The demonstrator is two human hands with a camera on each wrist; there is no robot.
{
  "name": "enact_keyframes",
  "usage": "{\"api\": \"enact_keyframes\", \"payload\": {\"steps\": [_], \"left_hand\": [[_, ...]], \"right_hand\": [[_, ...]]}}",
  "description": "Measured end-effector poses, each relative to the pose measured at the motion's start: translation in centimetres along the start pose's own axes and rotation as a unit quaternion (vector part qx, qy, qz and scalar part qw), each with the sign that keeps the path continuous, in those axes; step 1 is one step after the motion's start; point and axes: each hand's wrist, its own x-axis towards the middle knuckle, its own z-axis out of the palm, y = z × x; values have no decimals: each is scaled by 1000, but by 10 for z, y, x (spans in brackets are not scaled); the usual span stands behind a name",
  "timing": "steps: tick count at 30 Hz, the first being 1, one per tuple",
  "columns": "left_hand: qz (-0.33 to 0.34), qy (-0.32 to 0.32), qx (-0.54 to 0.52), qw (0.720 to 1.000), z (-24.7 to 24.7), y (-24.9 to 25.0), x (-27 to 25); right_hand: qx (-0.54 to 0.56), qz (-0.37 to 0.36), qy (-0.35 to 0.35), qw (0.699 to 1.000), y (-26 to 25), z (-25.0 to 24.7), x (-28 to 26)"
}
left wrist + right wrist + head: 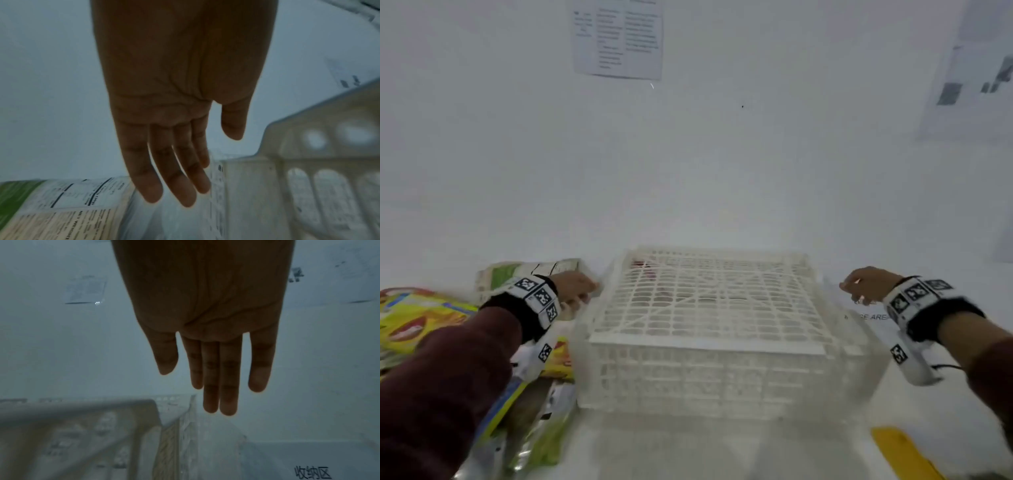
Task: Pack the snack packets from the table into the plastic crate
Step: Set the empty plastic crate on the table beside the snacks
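Packets [431,318] lie heaped on the counter [825,455] at nine o'clock of the white crate [705,346]; they look light, crinkly and slippery, best pinched at a sealed edge. Left hand [575,287] and right hand [869,284] flank the crate, fingers straight and empty.

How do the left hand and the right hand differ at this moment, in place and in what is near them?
The left hand is at the crate's left side, over a green and white packet; the right hand is at the crate's right side, over bare table with printed characters. Snack packets lie around the left arm; none lie by the right. Both hands have straight fingers and hold nothing.
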Motion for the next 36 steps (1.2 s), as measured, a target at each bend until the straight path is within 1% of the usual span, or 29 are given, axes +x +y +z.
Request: {"api": "enact_keyframes", "payload": {"steps": [1,3,4,5,6,9,12,15,17,20,23,26,28,31,33,35,36], "left_hand": [[-10,-14,3,1000,3,3,5],[-16,-20,39,999,7,9,13],[-4,-31,76,997,10,12,15],[8,-24,89,996,12,13,17],[20,-6,93,995,13,14,20],[50,-7,104,993,12,14,22],[53,5,112,992,12,14,16],[68,3,96,993,8,10,11],[68,1,50,996,2,5,7],[80,29,-38,996,-9,1,-11],[108,47,-103,988,-15,-4,-39],[139,62,-124,981,-17,-18,-66],[149,67,-134,977,-15,-26,-84],[163,82,-126,975,-5,-34,-112],[161,92,-128,974,2,-38,-128],[130,91,-156,975,7,-40,-144],[104,78,-178,975,10,-41,-153]], "right_hand": [[-8,5,-21,1000,0,4,8],[-4,14,-65,998,-3,9,19],[-11,12,-92,996,-6,13,21],[-24,6,-104,994,-7,16,24],[-34,-2,-106,994,-7,18,27],[-28,-25,-111,993,1,17,38],[-38,-33,-112,992,2,15,37],[-29,-47,-78,995,1,10,24],[-10,-58,-46,997,1,4,11],[20,-89,19,996,4,-7,-16],[79,-126,98,984,8,-13,-51],[113,-153,166,968,14,-6,-87],[142,-165,196,956,22,2,-109],[177,-166,219,945,35,14,-135],[197,-162,215,943,40,18,-150],[190,-158,191,950,44,18,-162],[172,-151,168,959,44,16,-169]]}}
